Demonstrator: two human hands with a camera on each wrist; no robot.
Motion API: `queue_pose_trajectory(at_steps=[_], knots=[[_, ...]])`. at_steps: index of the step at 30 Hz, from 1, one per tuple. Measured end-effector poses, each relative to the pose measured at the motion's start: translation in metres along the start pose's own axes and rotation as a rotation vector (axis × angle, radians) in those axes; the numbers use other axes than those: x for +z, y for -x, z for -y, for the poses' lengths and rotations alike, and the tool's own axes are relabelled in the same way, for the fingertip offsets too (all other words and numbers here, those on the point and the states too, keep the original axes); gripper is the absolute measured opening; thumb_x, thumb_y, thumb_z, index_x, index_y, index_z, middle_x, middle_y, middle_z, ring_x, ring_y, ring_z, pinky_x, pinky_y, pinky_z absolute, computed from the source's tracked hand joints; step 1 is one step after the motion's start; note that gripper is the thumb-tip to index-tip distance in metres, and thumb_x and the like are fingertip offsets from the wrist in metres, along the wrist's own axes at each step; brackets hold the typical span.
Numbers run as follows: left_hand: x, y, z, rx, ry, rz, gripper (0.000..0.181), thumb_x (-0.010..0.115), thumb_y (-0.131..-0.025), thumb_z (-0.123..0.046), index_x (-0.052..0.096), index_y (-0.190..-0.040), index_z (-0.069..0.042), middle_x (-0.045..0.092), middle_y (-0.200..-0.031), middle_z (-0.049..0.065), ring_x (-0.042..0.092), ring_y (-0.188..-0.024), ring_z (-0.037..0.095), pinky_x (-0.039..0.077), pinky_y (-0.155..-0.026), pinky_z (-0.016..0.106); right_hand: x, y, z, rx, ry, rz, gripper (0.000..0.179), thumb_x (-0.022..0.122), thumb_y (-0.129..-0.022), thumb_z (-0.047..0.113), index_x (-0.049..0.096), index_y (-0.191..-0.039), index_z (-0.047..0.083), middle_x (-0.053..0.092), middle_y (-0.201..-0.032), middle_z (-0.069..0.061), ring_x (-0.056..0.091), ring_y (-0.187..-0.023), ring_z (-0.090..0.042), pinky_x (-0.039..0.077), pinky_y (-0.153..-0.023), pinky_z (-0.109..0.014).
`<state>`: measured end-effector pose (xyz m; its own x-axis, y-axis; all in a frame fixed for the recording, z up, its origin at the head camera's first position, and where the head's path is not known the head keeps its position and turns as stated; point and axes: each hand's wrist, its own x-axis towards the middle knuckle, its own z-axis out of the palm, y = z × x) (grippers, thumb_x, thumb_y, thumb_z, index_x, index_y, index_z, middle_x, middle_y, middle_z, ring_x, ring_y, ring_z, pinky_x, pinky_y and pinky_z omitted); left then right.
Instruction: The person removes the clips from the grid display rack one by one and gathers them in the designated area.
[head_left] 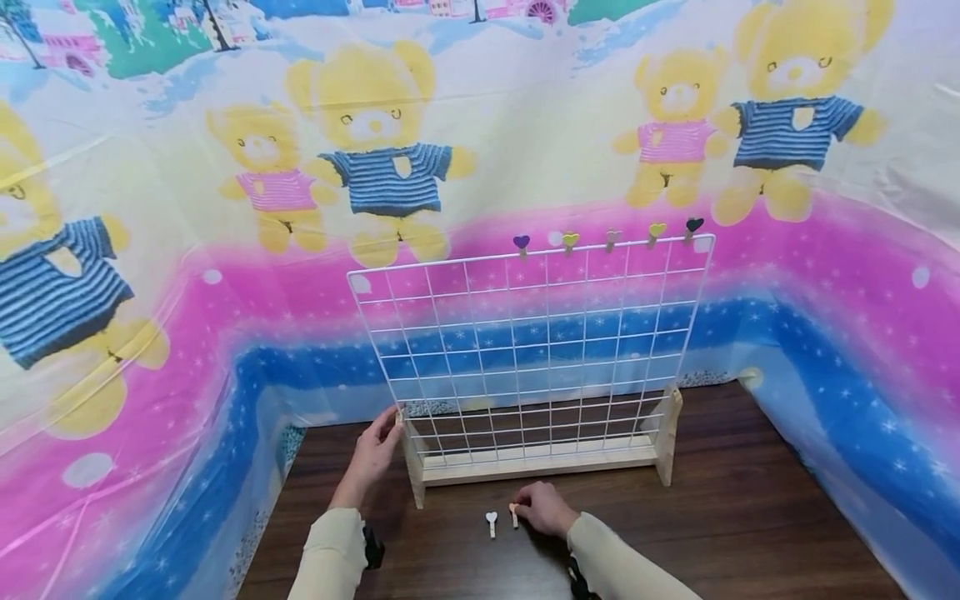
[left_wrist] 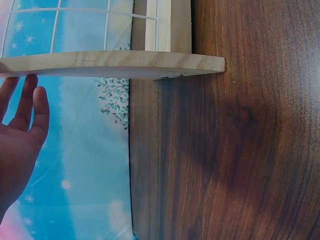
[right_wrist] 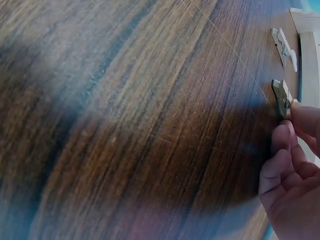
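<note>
My right hand (head_left: 547, 507) pinches a small wooden clothespin (head_left: 514, 515) with an orange heart, low over the dark wooden table. Beside it lies another clothespin (head_left: 492, 524), with a white heart. In the right wrist view, thumb and fingertips meet at one end of the held clothespin (right_wrist: 282, 96). My left hand (head_left: 373, 452) touches the left wooden upright (left_wrist: 110, 61) of a white wire grid stand (head_left: 549, 372); in the left wrist view its loosely extended fingers (left_wrist: 26, 102) rest on the outer face. Its thumb is out of that view.
Several heart clothespins, including purple (head_left: 522, 243), yellow (head_left: 657, 232) and black (head_left: 693, 227) ones, line the grid's top wire towards the right. A wooden crossbar (head_left: 540, 461) joins the stand's feet. Behind hangs a bear-print cloth (head_left: 517, 150).
</note>
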<state>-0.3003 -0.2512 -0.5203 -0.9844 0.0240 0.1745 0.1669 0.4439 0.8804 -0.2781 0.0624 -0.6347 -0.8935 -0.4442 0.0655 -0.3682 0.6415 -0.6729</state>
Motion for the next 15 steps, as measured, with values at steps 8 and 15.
queue_pose_trajectory(at_steps=[8, 15], knots=[[0.001, -0.002, 0.003, 0.004, -0.013, -0.009, 0.043, 0.048, -0.101, -0.021, 0.044, -0.141, -0.007, 0.049, -0.135, 0.020, 0.049, -0.119, 0.034, 0.042, -0.094, 0.049, -0.006, 0.002, -0.006, -0.010, -0.059, 0.013, 0.013, 0.066, -0.089, 0.016, 0.073, -0.094, 0.006, 0.068, -0.085, 0.002, 0.060, -0.077, -0.010, 0.048, -0.068, -0.030], [-0.001, 0.004, -0.013, 0.004, -0.003, 0.007, 0.043, 0.048, -0.100, -0.019, 0.043, -0.141, -0.004, 0.049, -0.134, 0.023, 0.049, -0.119, 0.035, 0.042, -0.094, 0.048, -0.027, 0.006, -0.007, -0.020, -0.076, -0.014, 0.015, 0.064, -0.090, 0.011, 0.070, -0.099, 0.001, 0.066, -0.086, 0.001, 0.058, -0.074, -0.011, 0.048, -0.066, -0.029]])
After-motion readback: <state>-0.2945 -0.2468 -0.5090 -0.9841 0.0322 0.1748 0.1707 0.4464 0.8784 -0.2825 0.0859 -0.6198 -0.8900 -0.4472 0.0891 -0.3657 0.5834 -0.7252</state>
